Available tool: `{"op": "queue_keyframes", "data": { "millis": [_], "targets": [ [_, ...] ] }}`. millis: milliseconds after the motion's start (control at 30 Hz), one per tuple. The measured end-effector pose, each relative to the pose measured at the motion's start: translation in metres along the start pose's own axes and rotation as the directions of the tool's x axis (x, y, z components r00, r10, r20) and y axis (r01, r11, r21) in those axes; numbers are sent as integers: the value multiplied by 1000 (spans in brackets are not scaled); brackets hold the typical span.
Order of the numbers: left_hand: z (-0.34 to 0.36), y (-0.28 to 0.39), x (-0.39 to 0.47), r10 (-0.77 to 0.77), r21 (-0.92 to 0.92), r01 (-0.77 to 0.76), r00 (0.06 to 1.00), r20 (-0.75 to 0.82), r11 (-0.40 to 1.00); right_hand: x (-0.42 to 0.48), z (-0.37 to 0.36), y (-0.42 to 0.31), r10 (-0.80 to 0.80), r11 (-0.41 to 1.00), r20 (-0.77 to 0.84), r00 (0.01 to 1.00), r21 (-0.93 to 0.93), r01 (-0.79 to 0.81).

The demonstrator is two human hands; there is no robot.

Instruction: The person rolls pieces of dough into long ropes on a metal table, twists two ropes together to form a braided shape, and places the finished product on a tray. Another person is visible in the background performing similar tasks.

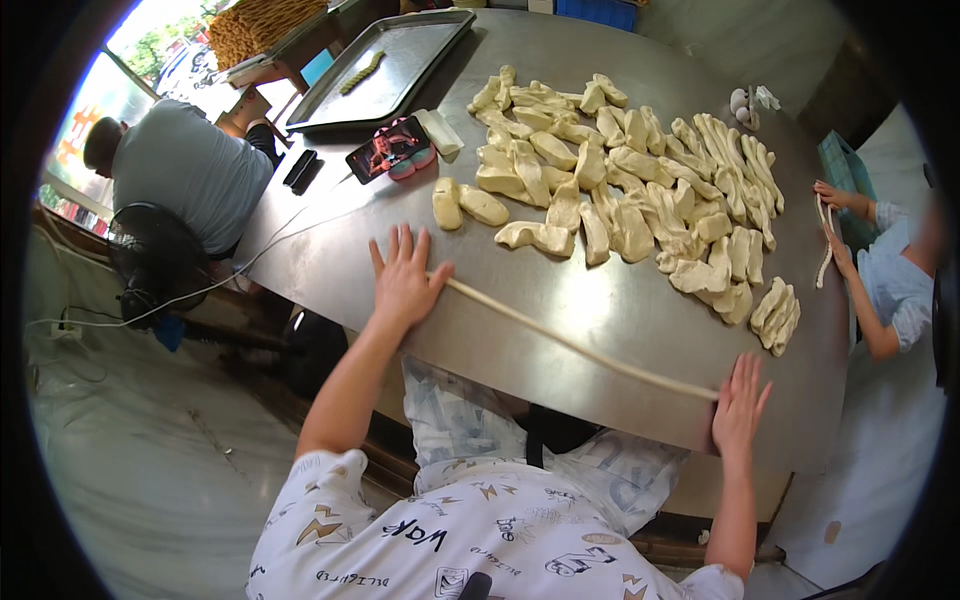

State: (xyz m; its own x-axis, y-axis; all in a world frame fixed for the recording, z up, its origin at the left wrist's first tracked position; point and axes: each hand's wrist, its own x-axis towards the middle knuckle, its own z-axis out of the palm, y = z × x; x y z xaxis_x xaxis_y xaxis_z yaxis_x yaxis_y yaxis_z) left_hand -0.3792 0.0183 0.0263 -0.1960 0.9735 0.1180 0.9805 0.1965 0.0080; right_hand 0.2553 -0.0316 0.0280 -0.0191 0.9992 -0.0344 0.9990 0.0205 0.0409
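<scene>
A long thin rope of dough (577,341) stretches across the near part of the steel table (480,330). My left hand (405,277) lies palm down over its left end, fingers spread. Over the right end rests my right hand (737,409), also flat, with the thumb apart from the fingers. Both ends of the rope are hidden under the palms. Beyond it is a wide heap of cut dough pieces (592,165), some in long strips. Two short dough pieces (448,204) sit apart at the heap's left, and a small stack of strips (775,316) is at its right.
A metal tray (427,56) with one twisted dough piece (362,73) stands back left. Near it are a propped phone (388,150), a black case (301,171) and a white cable (255,259). A co-worker (892,262) at right handles a dough strand (823,247); another person (187,165) sits left by a fan (157,255).
</scene>
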Motion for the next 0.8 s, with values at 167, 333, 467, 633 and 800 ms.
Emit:
{"op": "queue_keyframes", "data": {
  "millis": [167,333,467,633,800],
  "targets": [
    [24,-63,-10,138,-142,-146,988,-65,979,-20,-1,-7,-115,993,27,993,30,114],
    [10,-50,25,21,-9,-21,1000,-18,1000,4,-17,-11,-15,999,67,998,-44,18],
    [17,-73,33,161,-174,-165,986,-35,971,14,7,-2,-64,996,-52,997,-72,60],
    [20,-62,14,47,-13,-48,999,-13,999,-31,-24,-13,-7,1000,171,985,-9,9],
    [15,-60,38,112,-98,-118,991,-69,988,22,-20,-25,-26,999,30,999,-38,27]
  ]
}}
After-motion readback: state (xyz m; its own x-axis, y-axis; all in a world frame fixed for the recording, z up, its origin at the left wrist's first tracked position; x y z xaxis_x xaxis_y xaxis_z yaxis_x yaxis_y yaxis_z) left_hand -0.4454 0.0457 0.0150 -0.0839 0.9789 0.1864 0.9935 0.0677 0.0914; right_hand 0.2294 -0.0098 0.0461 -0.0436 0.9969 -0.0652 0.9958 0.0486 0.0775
